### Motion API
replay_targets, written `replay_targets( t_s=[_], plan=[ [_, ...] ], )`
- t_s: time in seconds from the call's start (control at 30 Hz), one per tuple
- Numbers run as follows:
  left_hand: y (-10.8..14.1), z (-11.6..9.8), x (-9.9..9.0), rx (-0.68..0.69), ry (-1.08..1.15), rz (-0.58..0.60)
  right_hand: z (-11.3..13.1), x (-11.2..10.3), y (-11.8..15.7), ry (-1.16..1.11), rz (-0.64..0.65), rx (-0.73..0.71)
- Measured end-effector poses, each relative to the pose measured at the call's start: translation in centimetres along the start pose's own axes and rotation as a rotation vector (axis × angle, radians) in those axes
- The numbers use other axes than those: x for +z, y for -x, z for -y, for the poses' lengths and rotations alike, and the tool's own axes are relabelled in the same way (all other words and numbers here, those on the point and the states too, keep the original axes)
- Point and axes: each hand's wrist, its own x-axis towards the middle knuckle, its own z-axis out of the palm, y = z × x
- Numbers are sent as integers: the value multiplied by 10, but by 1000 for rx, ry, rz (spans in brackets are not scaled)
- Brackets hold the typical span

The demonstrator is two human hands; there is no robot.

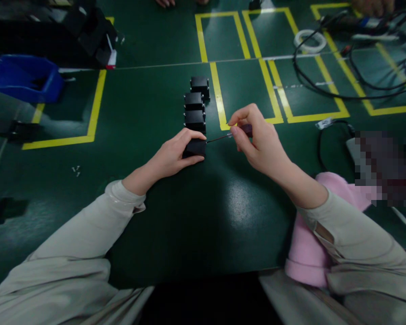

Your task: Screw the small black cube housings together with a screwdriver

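My left hand (176, 155) grips a small black box (195, 148) on the green tabletop, thumb along its near side and fingers over its far side. In my right hand (253, 137) is a screwdriver (246, 130) with a dark handle and a thin shaft. The shaft points left, and its tip meets the right side of the held box, at a small screw. Beyond my left hand stand several more black boxes, among them one close by (195, 118) and the farthest one (200, 85), with small shiny screws at their sides.
Loose screws (76, 170) lie left of my hand. A blue bin (27, 79) and dark equipment (54, 36) stand at upper left. Black cables (325, 90) and a white tape roll (310, 41) lie at upper right. Pink cloth (307, 253) sits by my right forearm. Another person's hands show at the far edge.
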Motion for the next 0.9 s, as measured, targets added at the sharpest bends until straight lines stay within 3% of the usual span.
replay_targets(
  t_s=[0.6,0.9],
  plan=[
    [0,0,0,-11,-1,-1,3,-2,-1,29,72,-92],
    [0,0,0,-2,-2,5,2,-1,0,24,8,-31]
  ],
)
